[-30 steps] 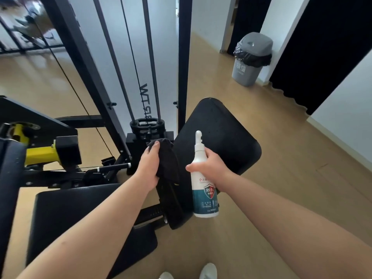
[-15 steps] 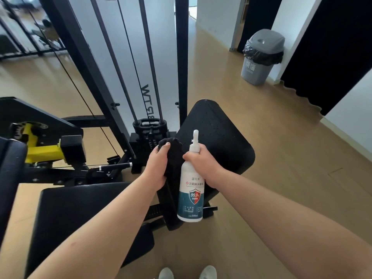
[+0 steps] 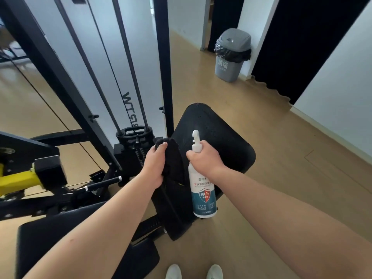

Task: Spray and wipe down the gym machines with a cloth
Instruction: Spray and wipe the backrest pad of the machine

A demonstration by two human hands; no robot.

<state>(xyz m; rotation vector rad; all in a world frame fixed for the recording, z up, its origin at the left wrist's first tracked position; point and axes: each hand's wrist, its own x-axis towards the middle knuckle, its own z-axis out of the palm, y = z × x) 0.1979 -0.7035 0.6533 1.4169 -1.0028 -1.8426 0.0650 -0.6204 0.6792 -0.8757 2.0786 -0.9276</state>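
left hand (image 3: 154, 167) fingers curled round a black cloth (image 3: 174, 168), gripping it near its top; the rest of the cloth hangs down in front of the machine's black back pad (image 3: 217, 135). right hand (image 3: 205, 159) wrapped round the neck of a white spray bottle (image 3: 202, 190), bottle upright, nozzle up, teal label with a 99.9% shield facing the camera. bottle sits just right of the cloth, both held over the lower edge of the pad; can't tell if either touches it. weight stack (image 3: 133, 143) with guide rods just left of the pad, yellow machine arm (image 3: 18, 181) far left, black seat pad (image 3: 60, 228) lower left. grey bin (image 3: 231, 57) with black liner stands by the wall well behind. white shoes (image 3: 194, 271) at bottom edge
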